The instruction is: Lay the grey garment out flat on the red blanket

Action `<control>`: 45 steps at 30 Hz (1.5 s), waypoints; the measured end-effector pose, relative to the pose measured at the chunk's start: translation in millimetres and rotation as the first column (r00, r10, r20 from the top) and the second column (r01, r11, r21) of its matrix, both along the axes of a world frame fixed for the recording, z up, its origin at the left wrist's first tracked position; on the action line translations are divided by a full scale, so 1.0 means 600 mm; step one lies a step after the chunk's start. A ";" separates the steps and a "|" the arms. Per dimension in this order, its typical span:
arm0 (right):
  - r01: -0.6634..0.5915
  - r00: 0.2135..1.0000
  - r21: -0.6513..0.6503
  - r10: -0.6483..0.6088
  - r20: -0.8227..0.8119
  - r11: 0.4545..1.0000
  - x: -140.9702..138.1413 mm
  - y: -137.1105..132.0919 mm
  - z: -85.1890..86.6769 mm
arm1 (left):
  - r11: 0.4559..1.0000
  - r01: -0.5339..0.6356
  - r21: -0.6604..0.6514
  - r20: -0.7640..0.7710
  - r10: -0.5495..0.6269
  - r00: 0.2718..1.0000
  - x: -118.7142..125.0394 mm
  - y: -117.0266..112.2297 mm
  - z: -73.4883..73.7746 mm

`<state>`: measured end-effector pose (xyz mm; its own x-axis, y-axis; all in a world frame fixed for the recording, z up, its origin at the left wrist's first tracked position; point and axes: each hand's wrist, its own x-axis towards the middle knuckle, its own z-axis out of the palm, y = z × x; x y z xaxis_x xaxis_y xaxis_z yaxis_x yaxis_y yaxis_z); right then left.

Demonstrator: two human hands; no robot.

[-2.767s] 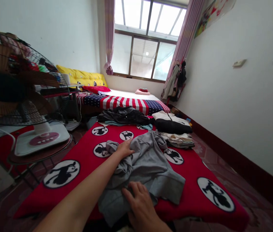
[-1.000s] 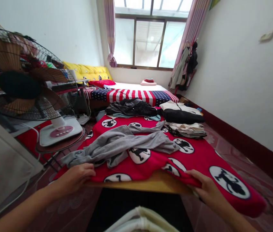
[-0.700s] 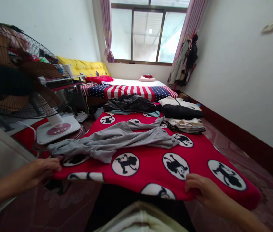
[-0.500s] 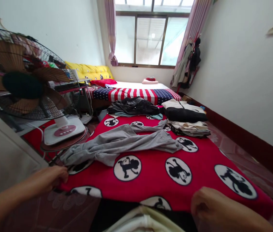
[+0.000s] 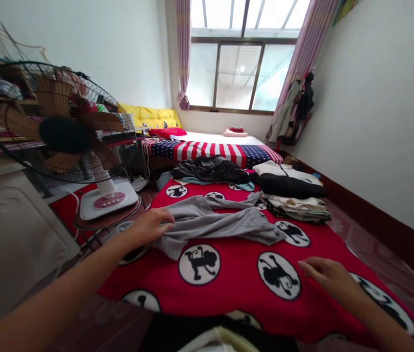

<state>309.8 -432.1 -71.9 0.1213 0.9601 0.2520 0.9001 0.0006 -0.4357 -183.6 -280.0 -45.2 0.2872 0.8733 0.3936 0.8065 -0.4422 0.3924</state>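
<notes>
A grey garment (image 5: 214, 222) lies spread and crumpled across a red blanket (image 5: 243, 288) printed with black monkey figures in white circles. My left hand (image 5: 150, 226) rests on the garment's left end, fingers curled over the cloth. My right hand (image 5: 328, 277) hovers low over the blanket at the right, fingers stretched out and holding nothing.
A pile of dark clothes (image 5: 210, 170) and a stack of folded clothes (image 5: 292, 193) sit at the blanket's far end. A standing fan (image 5: 60, 132) on a small round table is at the left. A bed with a striped cover (image 5: 214, 149) lies beyond, under the window.
Both hands let go of the blanket's near edge. My left hand moved up onto the grey garment. My right hand lifted and opened above the blanket.
</notes>
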 end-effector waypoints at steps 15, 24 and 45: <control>-0.169 0.971 0.168 0.194 -0.141 0.971 -0.180 0.225 -0.014 | 0.932 0.086 -0.351 0.111 -0.050 0.993 0.137 0.159 -0.018; -0.192 0.975 0.187 0.209 -0.073 0.963 -0.116 0.149 0.020 | 0.975 0.173 -0.139 0.126 -0.156 0.980 0.098 0.053 0.051; 0.088 0.986 0.039 -0.093 0.138 0.995 0.046 0.059 0.057 | 0.929 -0.028 -0.370 0.558 0.246 0.792 0.148 0.114 -0.037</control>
<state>337.6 -397.0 -37.7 0.1690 0.9376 0.3039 0.9490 -0.0715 -0.3072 -94.7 -211.5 -67.3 -0.0365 0.9909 0.1292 0.4123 -0.1028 0.9052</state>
